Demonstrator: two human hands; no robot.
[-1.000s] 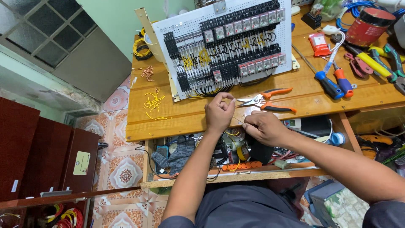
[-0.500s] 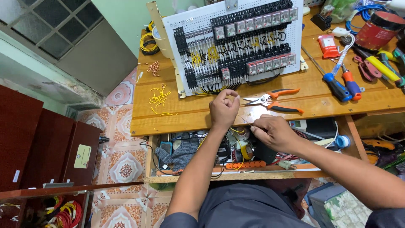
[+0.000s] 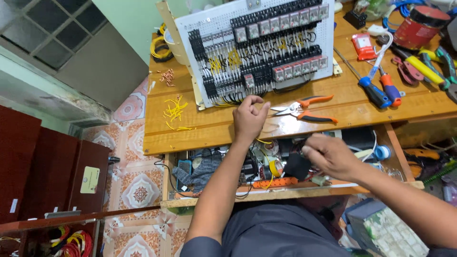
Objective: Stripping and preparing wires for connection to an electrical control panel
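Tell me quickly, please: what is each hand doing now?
Left hand: closed, pinching a thin yellow wire.
Right hand: curled closed; what it holds cannot be told.

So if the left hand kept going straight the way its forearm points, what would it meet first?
Probably the bundle of black wires at the foot of the white relay panel; the left hand is just short of it, though depth is unclear.

A wooden workbench filled the centre. Patterned floor tiles lay at seven o'clock, dark red cabinets at nine, a barred window (dim panes) at ten, a green wall beside it.
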